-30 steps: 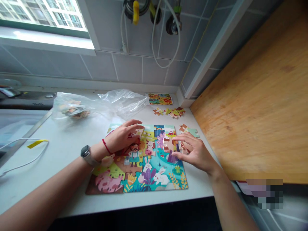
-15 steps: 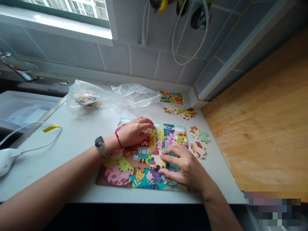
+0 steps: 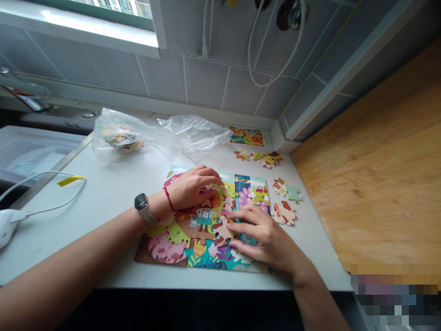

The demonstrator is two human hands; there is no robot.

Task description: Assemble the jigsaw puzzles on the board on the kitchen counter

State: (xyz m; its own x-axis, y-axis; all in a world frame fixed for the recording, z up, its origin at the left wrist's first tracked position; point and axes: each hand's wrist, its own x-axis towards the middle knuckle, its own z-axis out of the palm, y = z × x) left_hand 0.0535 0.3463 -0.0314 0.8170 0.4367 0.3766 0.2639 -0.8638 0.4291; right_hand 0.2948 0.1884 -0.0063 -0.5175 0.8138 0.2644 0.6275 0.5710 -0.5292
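A colourful farm jigsaw puzzle [image 3: 168, 250] lies on the white counter, most of its pieces joined. My left hand [image 3: 198, 184] rests palm down over its upper left part, fingers stretched out and apart. At the middle of the picture sits a white-and-brown puzzle piece [image 3: 222, 231], slightly turned against the pieces around it. My right hand [image 3: 263, 232] has its thumb and fingertips at the right edge of that piece. The palm covers the lower right part of the puzzle.
Loose pieces [image 3: 285, 212] lie right of the puzzle, with more pieces [image 3: 267, 158] behind. A picture card [image 3: 246, 136] and clear plastic bags [image 3: 195, 135] are at the back. A white cable [image 3: 55, 210], a sink and a wooden board [image 3: 379, 174] flank the counter.
The white-and-brown piece has shifted a little left and turned under my right fingertips. My left hand stays in place. The camera view has tilted slightly downward.
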